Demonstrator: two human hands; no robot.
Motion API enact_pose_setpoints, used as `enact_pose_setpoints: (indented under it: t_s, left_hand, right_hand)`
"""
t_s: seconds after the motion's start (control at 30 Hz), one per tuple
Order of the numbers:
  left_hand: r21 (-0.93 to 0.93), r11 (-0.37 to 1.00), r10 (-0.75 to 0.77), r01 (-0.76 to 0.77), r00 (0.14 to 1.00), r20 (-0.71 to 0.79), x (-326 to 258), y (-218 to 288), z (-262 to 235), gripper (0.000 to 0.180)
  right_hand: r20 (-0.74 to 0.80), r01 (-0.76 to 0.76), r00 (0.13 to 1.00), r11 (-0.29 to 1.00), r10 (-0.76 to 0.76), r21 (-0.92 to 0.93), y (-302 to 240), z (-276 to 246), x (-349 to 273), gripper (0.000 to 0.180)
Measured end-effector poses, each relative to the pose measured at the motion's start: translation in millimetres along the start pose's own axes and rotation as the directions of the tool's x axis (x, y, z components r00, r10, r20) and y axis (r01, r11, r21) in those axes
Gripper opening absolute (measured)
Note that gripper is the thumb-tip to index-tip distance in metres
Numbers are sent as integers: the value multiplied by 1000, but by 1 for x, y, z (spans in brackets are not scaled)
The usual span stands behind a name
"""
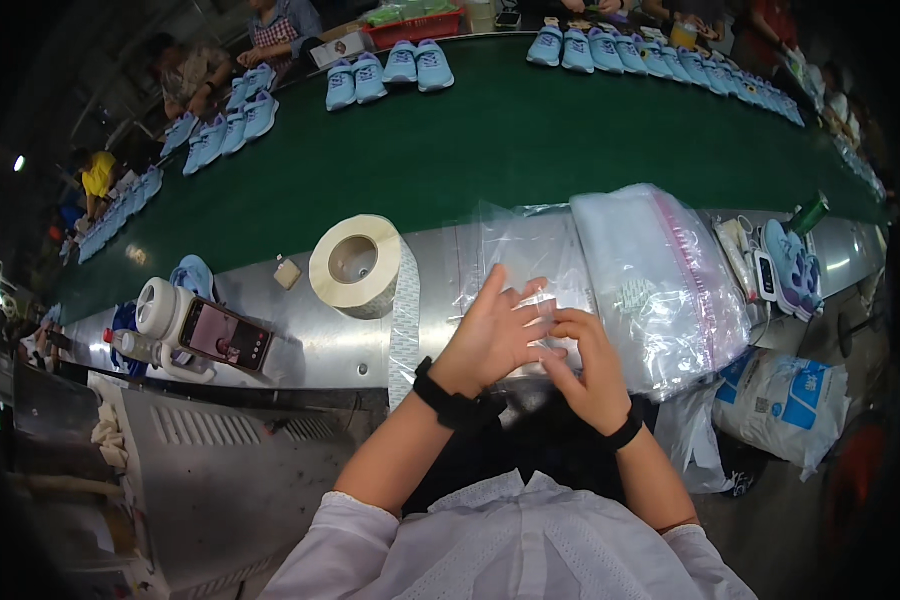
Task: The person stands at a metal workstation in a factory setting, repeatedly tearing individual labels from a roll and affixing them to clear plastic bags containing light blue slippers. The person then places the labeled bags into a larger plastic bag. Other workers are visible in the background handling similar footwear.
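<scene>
My left hand [495, 335] is over the metal ledge with its fingers spread and its palm turned to the right. A small translucent piece [546, 308], perhaps a sticker, shows at its fingertips. Close against those fingertips is my right hand [595, 375], its fingers bent and its thumb apart from them. Beneath and beyond the hands lies a loose clear plastic bag [530, 235]. A thick stack of clear plastic bags [635, 290] with a pink strip sits just to the right. On the left stands a roll of white labels [405, 275], its printed strip hanging over the ledge's front edge.
A green conveyor belt [470, 140] runs beyond the ledge, with pale blue shoes [400, 65] along its far side and several people there. A phone [225, 335] leans on a white jug [160, 310] at left. Shoes [792, 270] and a handheld device [765, 275] lie at right.
</scene>
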State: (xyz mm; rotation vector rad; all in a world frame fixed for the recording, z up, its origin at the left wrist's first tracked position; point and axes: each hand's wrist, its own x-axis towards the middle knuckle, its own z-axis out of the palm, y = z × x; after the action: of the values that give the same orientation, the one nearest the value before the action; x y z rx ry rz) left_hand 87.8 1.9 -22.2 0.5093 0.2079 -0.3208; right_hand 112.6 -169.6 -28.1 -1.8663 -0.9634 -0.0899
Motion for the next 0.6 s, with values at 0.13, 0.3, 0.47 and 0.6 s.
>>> enact_pose_setpoints:
  t_s: [0.13,0.3,0.47,0.6]
  left_hand:
    - [-53,995,82,-84,996,-44,-42,1,-10,71]
    - [-37,958,266,-284,931,-248,-74,-9,-31,60]
    - [-50,952,303,-301,953,26,-47,-15,-76,50]
    - [48,942,337,-333,932,-138,-36,-19,-66,46]
  right_hand:
    - [196,116,978,969,-73,-220,-6,12,-13,63]
    - [104,115,991,933,-84,-342,4,38,-9,5]
    - [109,-465,885,846,453,260,12,3,20,16]
    - [-550,-377,698,889,458,261,61,-102,6,24]
